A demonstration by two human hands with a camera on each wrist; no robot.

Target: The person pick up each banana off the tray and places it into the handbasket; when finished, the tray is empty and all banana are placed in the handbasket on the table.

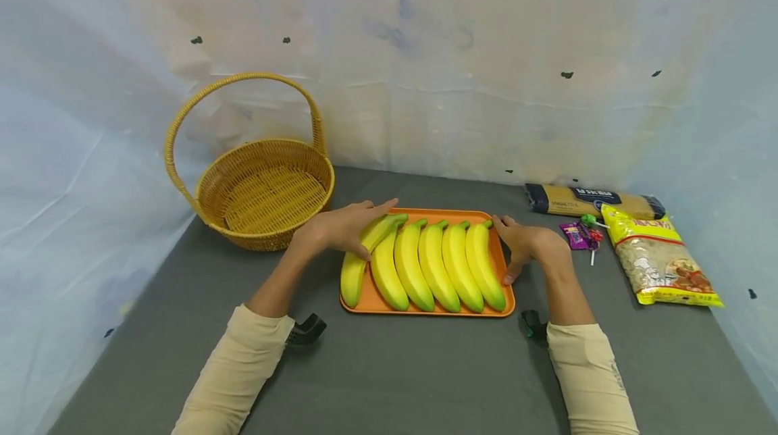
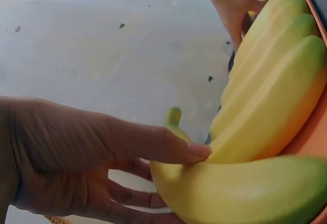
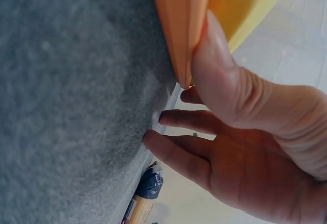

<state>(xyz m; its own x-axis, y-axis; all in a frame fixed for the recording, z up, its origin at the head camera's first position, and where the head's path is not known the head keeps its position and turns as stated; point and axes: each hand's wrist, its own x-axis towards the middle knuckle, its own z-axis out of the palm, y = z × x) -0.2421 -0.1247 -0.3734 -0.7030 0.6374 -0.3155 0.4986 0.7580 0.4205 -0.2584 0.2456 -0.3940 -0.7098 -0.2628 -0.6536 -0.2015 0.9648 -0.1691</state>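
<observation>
Nearest the person, an orange tray (image 1: 501, 266) lies on the grey table (image 1: 425, 367) with 5 yellow bananas side by side on it. The left hand (image 1: 340, 227) lies over the leftmost banana (image 1: 358, 266), which sits on the tray's left edge; the left wrist view shows the thumb pressed on top and the fingers (image 2: 133, 198) curled underneath, so the hand grips that banana. The other 4 bananas (image 1: 437, 266) lie just to its right, touching one another. The right hand (image 1: 527, 242) rests at the tray's right rim; the right wrist view shows its thumb against the rim and the fingers straight, spread on the table beside it. Farther back on the left stands a wicker basket (image 1: 267, 195). Far right lie a snack bag (image 1: 659, 263), lollipops (image 1: 583, 232) and a spaghetti packet (image 1: 592, 200).
</observation>
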